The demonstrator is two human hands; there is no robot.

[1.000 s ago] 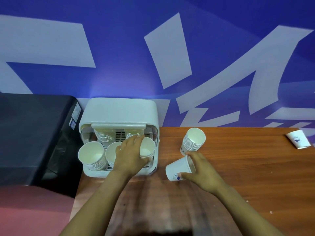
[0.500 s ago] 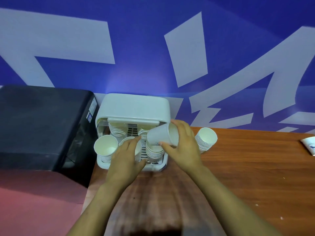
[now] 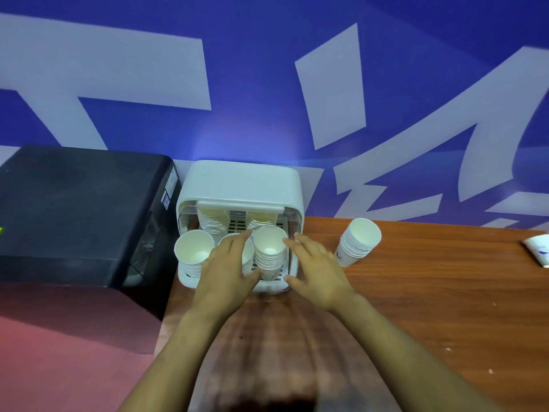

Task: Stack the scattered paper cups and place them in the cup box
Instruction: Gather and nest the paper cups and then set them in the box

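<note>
The white cup box point(image 3: 240, 182) stands open at the table's back left corner, holding several stacks of white paper cups. My left hand point(image 3: 225, 272) lies over the middle front stack, with thumb and forefinger around the right front stack point(image 3: 269, 248). My right hand point(image 3: 318, 272) hovers just right of that stack above the box's right edge, fingers spread and holding nothing. Another stack point(image 3: 193, 251) fills the box's front left corner, and two more point(image 3: 211, 221) sit at its back. A further stack point(image 3: 358, 242) stands on the table, right of the box. A single cup point(image 3: 539, 254) lies at the far right edge.
The box sits on a brown wooden table point(image 3: 416, 307). A black appliance point(image 3: 74, 209) stands close against the box's left side. A blue and white wall runs directly behind. To the left of the table lies reddish floor.
My right hand carried a single cup from the table to the box, dropped it onto the right front stack and let go. My left hand shifted onto that stack.
</note>
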